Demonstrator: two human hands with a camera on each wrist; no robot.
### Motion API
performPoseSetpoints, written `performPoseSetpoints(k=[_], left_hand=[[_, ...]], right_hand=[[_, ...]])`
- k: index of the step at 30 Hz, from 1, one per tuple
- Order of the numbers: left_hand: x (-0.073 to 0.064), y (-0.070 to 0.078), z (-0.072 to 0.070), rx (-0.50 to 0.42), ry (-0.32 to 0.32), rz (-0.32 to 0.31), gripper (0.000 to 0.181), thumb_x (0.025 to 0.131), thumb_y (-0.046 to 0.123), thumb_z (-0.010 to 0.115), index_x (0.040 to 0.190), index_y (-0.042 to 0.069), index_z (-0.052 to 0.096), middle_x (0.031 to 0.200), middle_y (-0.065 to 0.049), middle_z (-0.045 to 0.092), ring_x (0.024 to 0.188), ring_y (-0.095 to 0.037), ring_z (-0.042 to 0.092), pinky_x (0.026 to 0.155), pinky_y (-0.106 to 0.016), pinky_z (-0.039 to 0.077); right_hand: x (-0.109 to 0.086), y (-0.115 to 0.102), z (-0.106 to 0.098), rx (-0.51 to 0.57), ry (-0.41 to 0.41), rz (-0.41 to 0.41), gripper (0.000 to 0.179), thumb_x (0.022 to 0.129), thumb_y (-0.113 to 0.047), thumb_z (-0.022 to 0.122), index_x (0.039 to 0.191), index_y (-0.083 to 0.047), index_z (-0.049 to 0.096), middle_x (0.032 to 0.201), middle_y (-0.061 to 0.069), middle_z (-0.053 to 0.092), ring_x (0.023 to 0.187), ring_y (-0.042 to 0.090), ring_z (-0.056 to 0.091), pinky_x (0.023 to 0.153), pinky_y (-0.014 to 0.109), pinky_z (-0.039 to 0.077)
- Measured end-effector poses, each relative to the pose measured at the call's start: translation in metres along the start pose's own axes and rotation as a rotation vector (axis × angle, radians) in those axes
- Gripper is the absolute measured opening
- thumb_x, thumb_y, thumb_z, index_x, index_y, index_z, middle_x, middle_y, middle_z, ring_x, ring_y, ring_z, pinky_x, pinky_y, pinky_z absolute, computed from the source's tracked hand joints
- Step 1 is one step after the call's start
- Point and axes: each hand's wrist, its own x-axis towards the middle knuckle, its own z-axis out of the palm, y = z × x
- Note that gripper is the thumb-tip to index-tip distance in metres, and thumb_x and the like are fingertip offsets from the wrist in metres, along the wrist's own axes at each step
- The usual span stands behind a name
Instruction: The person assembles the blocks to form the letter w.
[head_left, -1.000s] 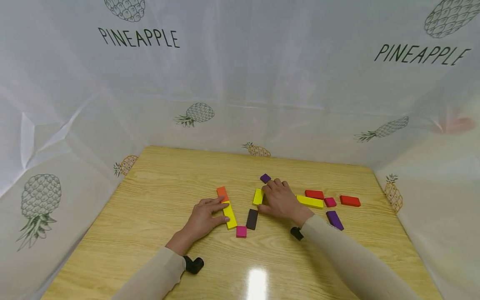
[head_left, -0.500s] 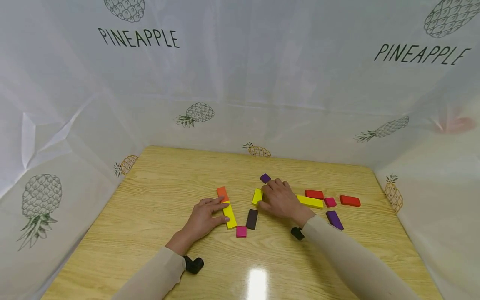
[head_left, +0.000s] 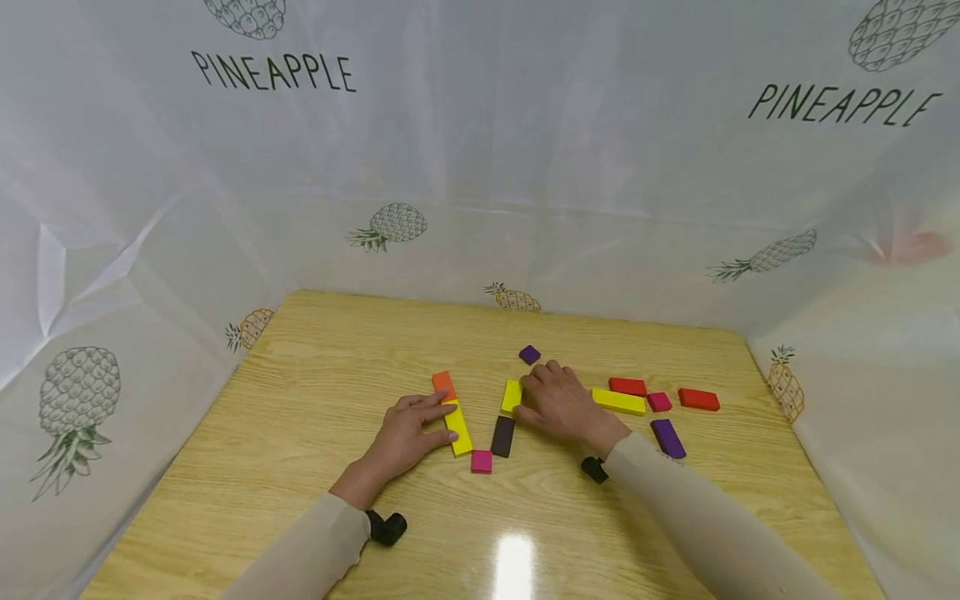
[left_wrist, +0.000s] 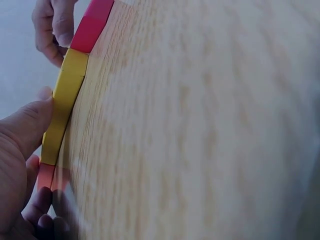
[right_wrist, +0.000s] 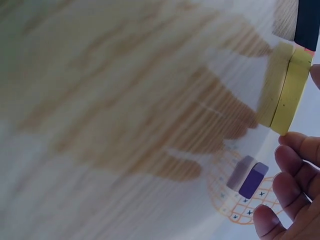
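Note:
In the head view my left hand (head_left: 405, 437) rests along the orange block (head_left: 444, 386) and a longer yellow block (head_left: 458, 432), which lie end to end. In the left wrist view its thumb touches the side of the yellow block (left_wrist: 63, 107). A pink block (head_left: 482, 462) lies at that block's near end, with a black block (head_left: 503, 437) slanting up from its right. My right hand (head_left: 562, 402) pinches the short yellow block (head_left: 512, 397), just beyond the black one. In the right wrist view the index fingertip meets one end of this yellow block (right_wrist: 292, 92) and the thumb shows near its other end.
A small purple block (head_left: 529, 355) lies behind my right hand. On the right are a long yellow block (head_left: 618, 402), two red blocks (head_left: 627, 387), a pink piece (head_left: 659, 402) and a purple block (head_left: 668, 438). A pineapple-print curtain (head_left: 480, 167) encloses the wooden table (head_left: 315, 350).
My right hand has slid the short yellow block slightly left and nearer, up to the black block's far end. My left hand stays in place on the orange and yellow blocks.

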Motion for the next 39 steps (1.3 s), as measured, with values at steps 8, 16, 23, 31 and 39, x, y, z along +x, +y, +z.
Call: performPoseSetpoints(k=[8, 16, 23, 31, 39], left_hand=[[0.0012, -0.0001, -0.0009, -0.006, -0.002, -0.012, 0.051, 0.093, 0.034, 0.082, 0.141, 0.02, 0.071, 0.162, 0.003, 0.051, 0.146, -0.034, 0.044, 0.121, -0.063, 0.028], [0.0008, 0.0012, -0.0017, -0.014, 0.003, -0.006, 0.05, 0.094, 0.033, 0.082, 0.14, 0.018, 0.071, 0.162, 0.002, 0.051, 0.144, -0.035, 0.045, 0.119, -0.063, 0.029], [0.0002, 0.0021, -0.0011, -0.019, 0.017, 0.005, 0.05, 0.093, 0.032, 0.082, 0.139, 0.016, 0.072, 0.16, 0.0, 0.053, 0.144, -0.036, 0.046, 0.119, -0.065, 0.029], [0.0006, 0.001, 0.0004, -0.003, 0.024, 0.013, 0.05, 0.092, 0.033, 0.083, 0.138, 0.016, 0.073, 0.16, 0.0, 0.054, 0.143, -0.036, 0.047, 0.118, -0.064, 0.031], [-0.0003, 0.0003, 0.001, 0.001, 0.013, 0.007, 0.05, 0.092, 0.033, 0.083, 0.139, 0.017, 0.072, 0.16, 0.0, 0.053, 0.143, -0.035, 0.047, 0.117, -0.063, 0.032]], right_hand=[[0.0002, -0.0038, -0.0042, -0.007, -0.01, -0.015, 0.052, 0.101, -0.049, 0.063, 0.129, -0.006, 0.07, 0.123, 0.011, 0.065, 0.111, 0.032, 0.053, 0.095, 0.05, 0.049], [-0.0009, -0.0046, -0.0059, -0.023, 0.0, -0.045, 0.052, 0.101, -0.05, 0.065, 0.129, -0.006, 0.07, 0.121, 0.01, 0.065, 0.108, 0.03, 0.053, 0.093, 0.048, 0.05], [-0.0019, -0.0046, -0.0044, -0.03, 0.003, -0.054, 0.051, 0.102, -0.049, 0.064, 0.129, -0.007, 0.07, 0.122, 0.01, 0.065, 0.108, 0.03, 0.054, 0.093, 0.047, 0.051], [-0.0027, -0.0051, -0.004, -0.033, 0.005, -0.054, 0.05, 0.102, -0.049, 0.064, 0.128, -0.008, 0.07, 0.119, 0.009, 0.064, 0.106, 0.029, 0.053, 0.09, 0.046, 0.05], [-0.0037, -0.0062, -0.0033, -0.025, 0.032, -0.057, 0.049, 0.102, -0.049, 0.065, 0.129, -0.008, 0.069, 0.12, 0.009, 0.065, 0.107, 0.029, 0.054, 0.091, 0.046, 0.05]])
